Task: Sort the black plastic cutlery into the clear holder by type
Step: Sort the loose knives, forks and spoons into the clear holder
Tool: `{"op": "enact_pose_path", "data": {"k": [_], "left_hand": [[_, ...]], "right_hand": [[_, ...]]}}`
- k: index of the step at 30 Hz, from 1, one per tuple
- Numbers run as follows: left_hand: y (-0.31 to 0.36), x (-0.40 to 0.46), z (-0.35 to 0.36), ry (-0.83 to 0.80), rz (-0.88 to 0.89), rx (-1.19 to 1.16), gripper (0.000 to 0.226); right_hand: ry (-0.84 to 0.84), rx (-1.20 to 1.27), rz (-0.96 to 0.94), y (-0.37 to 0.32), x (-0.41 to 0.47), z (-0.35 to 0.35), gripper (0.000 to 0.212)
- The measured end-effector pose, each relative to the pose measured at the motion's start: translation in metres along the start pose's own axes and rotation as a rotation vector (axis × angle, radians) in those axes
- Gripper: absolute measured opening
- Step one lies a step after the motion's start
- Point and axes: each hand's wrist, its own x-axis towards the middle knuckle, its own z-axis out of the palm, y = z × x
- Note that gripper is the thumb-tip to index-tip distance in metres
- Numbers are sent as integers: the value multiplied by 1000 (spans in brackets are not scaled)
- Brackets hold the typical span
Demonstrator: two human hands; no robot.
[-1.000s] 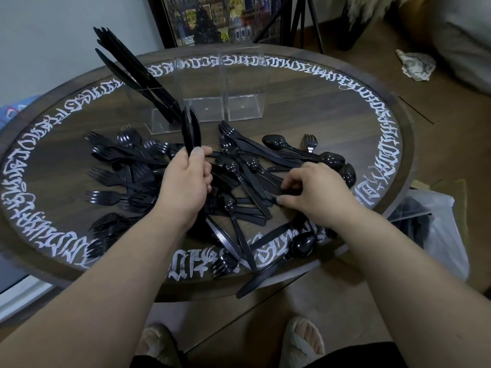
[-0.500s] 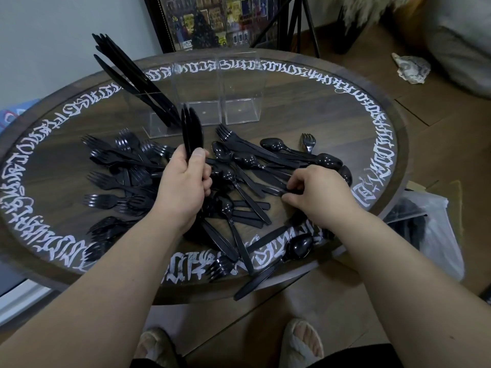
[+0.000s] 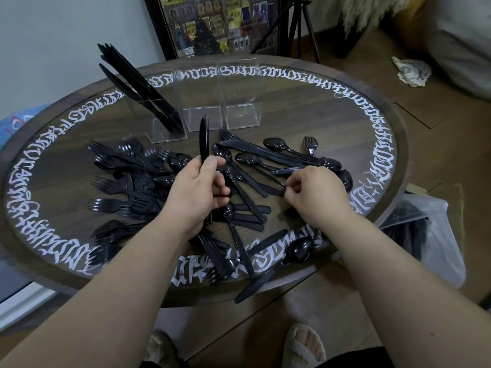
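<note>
1. The left hand (image 3: 198, 191) is curled round a small bundle of knives (image 3: 203, 140), blades standing upright. The right hand (image 3: 314, 193) pinches the handle end of another knife (image 3: 288, 170) lying in the heap. Neither hand is spread.

2. Judged risk: the bundle in the left hand is loosely stacked, so it could fan out or slip as one more is added.

3. Judged risk: the pinched knife lies among spoons (image 3: 248, 158) and other handles. Pulling it sideways could drag its neighbours along and scatter them toward the bench (image 3: 332, 123) edge.

4. At 6 o'clock, a spoon (image 3: 299, 251) and a knife (image 3: 256, 284) already overhang the rim. A nudge from either forearm would likely send them to the floor.

5. The clear holder (image 3: 207, 102) stands at 12 o'clock. Its left compartment carries leaning knives (image 3: 138, 86); the other two look empty. Those tall knives tilt toward 10 o'clock, so a careless drop-in might tip the light holder.

6. Forks (image 3: 125, 179) are heaped at 9 o'clock, clear of the reach path.

7. Off the bench: a plastic bag (image 3: 435, 235) at 4 o'clock, a tripod (image 3: 300, 25) and a framed picture (image 3: 218, 22) at 12 o'clock.
</note>
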Motion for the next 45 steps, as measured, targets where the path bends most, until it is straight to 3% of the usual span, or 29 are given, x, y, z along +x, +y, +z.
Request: {"op": "enact_pose_path", "data": {"k": [4,8,13,19,21,23,25,27,30,35,41,45], "left_hand": [[1,0,0,-2,53,47,22],[2,0,5,-11,55,55,25],[0,-3,22,-73,35,34,22],[-4,-2,27,-78,44,76,17],[-5,0,25,-27,86,174,21],[-4,3,21,47,117,239,25],[-1,6,17,94,114,241,30],[1,7,14,91,65,169,29],[0,7,12,53,19,111,26],[-2,8,5,16,29,108,24],[-6,11,-4,27,38,90,26],[-8,12,-9,62,31,81,26]], "right_hand": [[80,38,-45,-3,0,-1,17],[159,321,-60,-11,-1,-5,11],[76,656,-78,-24,-1,1,10],[14,693,-194,-32,-4,14,13],[-1,642,-237,-32,-5,11,19],[13,379,-234,-21,-2,9,29],[-8,79,-125,-4,1,6,41],[-73,-43,-38,8,1,2,49],[-100,-19,-76,9,-2,2,47],[13,-23,-105,8,-3,2,39],[-55,-68,-148,-2,0,5,33],[-22,-97,-84,2,4,5,33]]}}
